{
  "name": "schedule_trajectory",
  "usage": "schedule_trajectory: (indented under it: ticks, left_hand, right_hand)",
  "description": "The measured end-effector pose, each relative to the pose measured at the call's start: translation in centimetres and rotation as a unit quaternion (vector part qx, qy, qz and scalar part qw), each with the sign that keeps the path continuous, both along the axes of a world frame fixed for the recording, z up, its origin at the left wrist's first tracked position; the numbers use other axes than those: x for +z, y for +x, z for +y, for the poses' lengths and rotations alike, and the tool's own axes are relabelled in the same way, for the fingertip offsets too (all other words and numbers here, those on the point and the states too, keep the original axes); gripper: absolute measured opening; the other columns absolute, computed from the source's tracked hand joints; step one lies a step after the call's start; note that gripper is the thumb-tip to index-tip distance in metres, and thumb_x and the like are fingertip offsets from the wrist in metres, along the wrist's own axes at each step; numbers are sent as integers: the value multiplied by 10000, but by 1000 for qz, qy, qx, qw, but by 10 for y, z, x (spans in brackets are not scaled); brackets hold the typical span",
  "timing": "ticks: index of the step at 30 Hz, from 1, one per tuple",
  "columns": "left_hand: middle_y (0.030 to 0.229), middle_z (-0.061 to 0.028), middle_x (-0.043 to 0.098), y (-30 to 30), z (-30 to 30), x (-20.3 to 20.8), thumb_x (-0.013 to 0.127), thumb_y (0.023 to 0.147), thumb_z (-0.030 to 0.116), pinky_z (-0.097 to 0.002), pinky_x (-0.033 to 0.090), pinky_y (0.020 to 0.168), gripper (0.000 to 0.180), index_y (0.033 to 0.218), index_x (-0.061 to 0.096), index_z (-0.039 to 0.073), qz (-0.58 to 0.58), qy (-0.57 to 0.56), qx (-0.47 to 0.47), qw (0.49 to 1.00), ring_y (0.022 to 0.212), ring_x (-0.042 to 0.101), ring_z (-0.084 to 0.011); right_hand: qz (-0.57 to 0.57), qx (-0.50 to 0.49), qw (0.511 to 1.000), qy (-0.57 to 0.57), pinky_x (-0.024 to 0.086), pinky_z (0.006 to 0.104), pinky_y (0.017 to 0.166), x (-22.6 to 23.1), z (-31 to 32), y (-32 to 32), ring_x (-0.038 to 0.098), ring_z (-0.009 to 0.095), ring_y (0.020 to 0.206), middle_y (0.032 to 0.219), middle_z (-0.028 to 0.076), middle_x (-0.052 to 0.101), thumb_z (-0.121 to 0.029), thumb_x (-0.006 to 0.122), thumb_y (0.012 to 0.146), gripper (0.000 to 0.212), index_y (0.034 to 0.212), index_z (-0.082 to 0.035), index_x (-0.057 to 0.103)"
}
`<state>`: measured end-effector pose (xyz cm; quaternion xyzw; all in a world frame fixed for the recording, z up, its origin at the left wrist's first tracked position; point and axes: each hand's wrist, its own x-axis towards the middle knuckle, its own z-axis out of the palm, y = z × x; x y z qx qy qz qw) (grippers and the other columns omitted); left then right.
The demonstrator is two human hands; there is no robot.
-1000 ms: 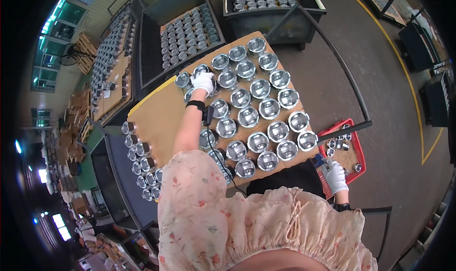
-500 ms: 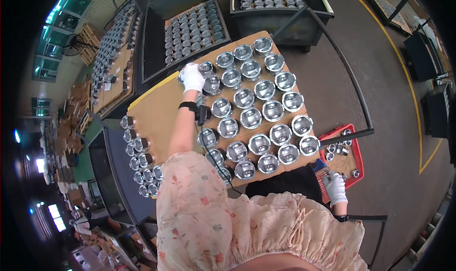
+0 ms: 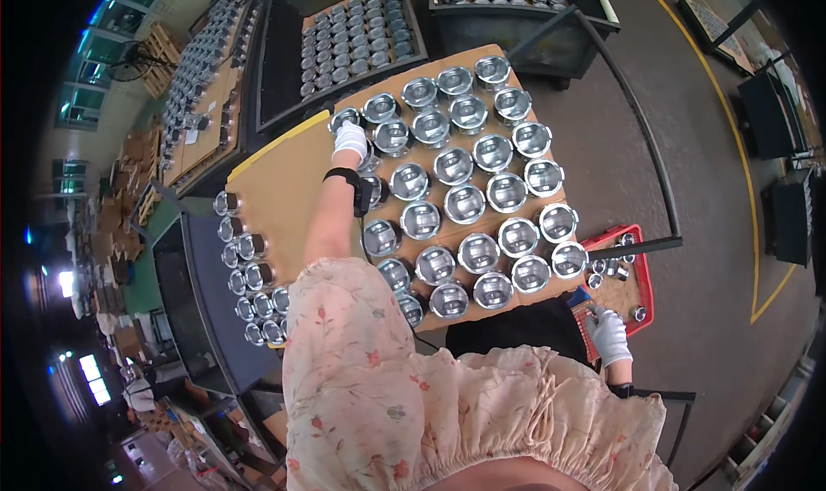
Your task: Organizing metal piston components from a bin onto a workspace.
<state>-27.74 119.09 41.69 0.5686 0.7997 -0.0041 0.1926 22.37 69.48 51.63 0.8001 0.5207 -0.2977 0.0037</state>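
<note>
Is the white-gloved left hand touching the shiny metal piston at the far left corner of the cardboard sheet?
Touching. The head view shows the left hand lying over the shiny metal piston, no gap between them.

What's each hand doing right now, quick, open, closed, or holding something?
Left hand: gloved, resting on a metal piston at the far left corner of the cardboard sheet; grip cannot be told.
Right hand: gloved, at the red tray; open or closed cannot be told.

Beyond the desk [image 3: 275, 190]: dark bins [image 3: 361, 35] of metal cups. Grey floor [image 3: 705, 233] with yellow line [image 3: 731, 138] lies beside the desk.
</note>
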Motion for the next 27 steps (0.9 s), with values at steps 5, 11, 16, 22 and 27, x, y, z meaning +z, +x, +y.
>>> schedule_trajectory:
  ticks: [5, 11, 16, 22, 27]
  left_hand:
    - [1318, -307, 510, 17, -8, 6, 471, 891, 96, -443, 444, 1020, 416, 1295, 483, -4, 9, 1, -88, 996, 1240, 502, -425]
    - [1213, -294, 576, 6, -19, 24, 647, 792, 137, -407, 460, 1004, 483, 1235, 552, -33, 83, -5, -166, 983, 1178, 558, -393]
    - [1261, -244, 563, 12, -66, 69, 637, 765, 78, -391, 444, 1026, 287, 1040, 700, 24, 22, 53, -235, 970, 1173, 553, -375]
    - [1277, -171, 560, -12, -165, 88, 602, 735, -28, -398, 444, 1019, 313, 1015, 705, 70, -9, 67, -152, 986, 1183, 541, -358]
    - [1297, -155, 536, 12, -238, 98, 642, 724, 40, -425, 415, 1045, 395, 1102, 679, 149, 19, 73, -294, 953, 1236, 498, -340]
  right_hand:
    - [15, 8, 1000, 18, 543, 460, 731, 2, 10, -5, 675, 372, 801, 881, 211, 684, -191, 657, 831, 283, 1095, -97, 700]
    - [33, 14, 999, 9, 544, 450, 756, 4, 20, -11, 675, 366, 831, 889, 210, 686, -179, 650, 828, 295, 1105, -88, 696]
    - [40, 29, 998, 33, 538, 464, 749, -2, 22, -11, 670, 379, 827, 903, 221, 682, -167, 642, 835, 281, 1099, -84, 691]
    - [46, 61, 996, 44, 534, 477, 755, 4, 32, -20, 663, 394, 843, 920, 225, 679, -171, 637, 847, 262, 1090, -85, 684]
    - [49, 98, 993, 45, 540, 465, 728, 8, 47, -23, 665, 386, 824, 928, 218, 678, -167, 629, 853, 263, 1090, -69, 686]
